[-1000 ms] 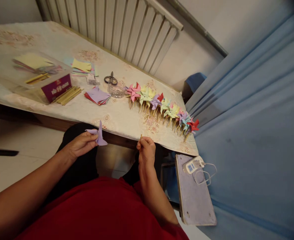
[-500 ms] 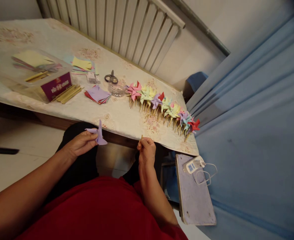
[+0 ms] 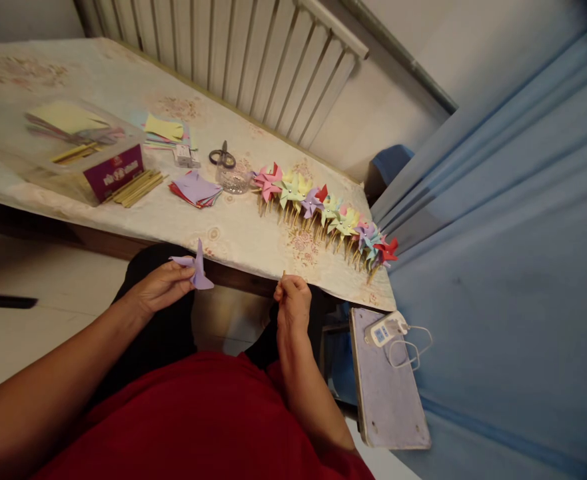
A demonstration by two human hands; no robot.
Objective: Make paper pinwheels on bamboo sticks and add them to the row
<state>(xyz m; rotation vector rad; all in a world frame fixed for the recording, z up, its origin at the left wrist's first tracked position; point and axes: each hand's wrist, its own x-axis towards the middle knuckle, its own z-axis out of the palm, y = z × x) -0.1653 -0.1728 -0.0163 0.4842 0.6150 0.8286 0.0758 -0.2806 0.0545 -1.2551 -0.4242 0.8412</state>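
Observation:
My left hand pinches a folded purple paper pinwheel head below the table's front edge. To the right, my right hand is closed around a thin wooden stick; only the stick's tip shows above the fingers. The two hands are apart, over my lap. On the table in front lies a row of finished coloured pinwheels on sticks.
A clear box with paper and sticks, loose wooden sticks, a stack of cut paper squares, scissors and a small dish of pins sit on the table. A radiator stands behind. A blue curtain hangs right; a stool carries a small device.

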